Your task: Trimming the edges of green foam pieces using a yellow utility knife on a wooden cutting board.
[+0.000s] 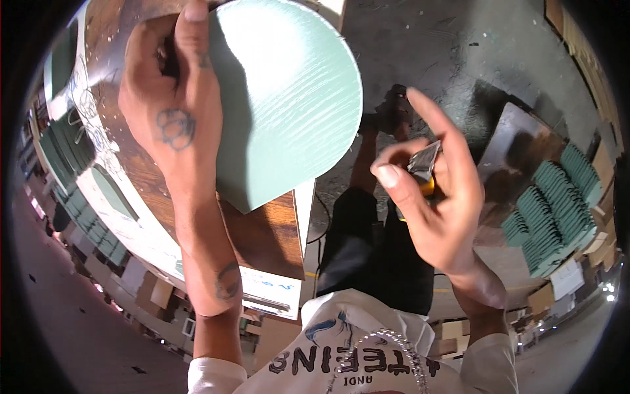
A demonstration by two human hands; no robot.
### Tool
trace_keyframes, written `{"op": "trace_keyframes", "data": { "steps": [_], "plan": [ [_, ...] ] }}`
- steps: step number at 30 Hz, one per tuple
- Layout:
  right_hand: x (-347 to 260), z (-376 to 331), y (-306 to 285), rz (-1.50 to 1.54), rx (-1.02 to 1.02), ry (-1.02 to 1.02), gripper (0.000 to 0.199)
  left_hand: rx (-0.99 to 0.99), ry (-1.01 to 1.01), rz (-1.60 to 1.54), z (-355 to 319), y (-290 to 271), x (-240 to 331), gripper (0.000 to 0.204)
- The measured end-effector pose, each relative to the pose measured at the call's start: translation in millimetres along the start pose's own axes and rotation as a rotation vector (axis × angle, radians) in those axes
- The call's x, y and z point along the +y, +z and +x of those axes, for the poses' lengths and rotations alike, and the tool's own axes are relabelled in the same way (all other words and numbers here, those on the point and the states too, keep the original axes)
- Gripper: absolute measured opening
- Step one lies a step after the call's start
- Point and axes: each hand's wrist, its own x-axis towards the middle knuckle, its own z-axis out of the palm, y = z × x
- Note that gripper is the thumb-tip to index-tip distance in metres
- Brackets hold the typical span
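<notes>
A pale green panel [295, 125] with a rounded edge and a pointed lower corner lies over the near end of a brown wooden workbench, its right part past the bench's edge. My left hand [174, 85] is closed at the panel's left side, thumb on top; its fingertips are partly hidden. To the right of the panel, and apart from it, my right hand [453, 190] holds a small blade tool [425, 157] with clear or metallic flat end and a yellow part. The index finger of that hand points up and away from the tool.
Stacks of green pieces [551, 203] stand at the right beside a brown table [515, 141]. More green pieces [69, 141] lie at the far left. Bare wood [262, 230] shows below the panel, near a white sheet [269, 299]. Dark scraps dot the grey floor [426, 39].
</notes>
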Motion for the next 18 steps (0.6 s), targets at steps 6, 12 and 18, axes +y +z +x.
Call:
{"op": "trace_keyframes", "data": {
  "steps": [6,12,18],
  "plan": [
    [21.3,13.5,37.1,0.193,0.125,-0.241,0.056,-0.004,0.004,-0.074,2.5,5.9,6.9,0.043],
    [9.0,24.0,34.1,0.142,0.19,-0.081,0.025,-0.01,0.022,-0.098,3.0,7.4,10.6,0.038],
    [1.0,25.4,23.1,0.219,0.09,0.057,0.019,-0.015,-0.002,-0.173,1.9,5.7,4.6,0.038]
  ]
}}
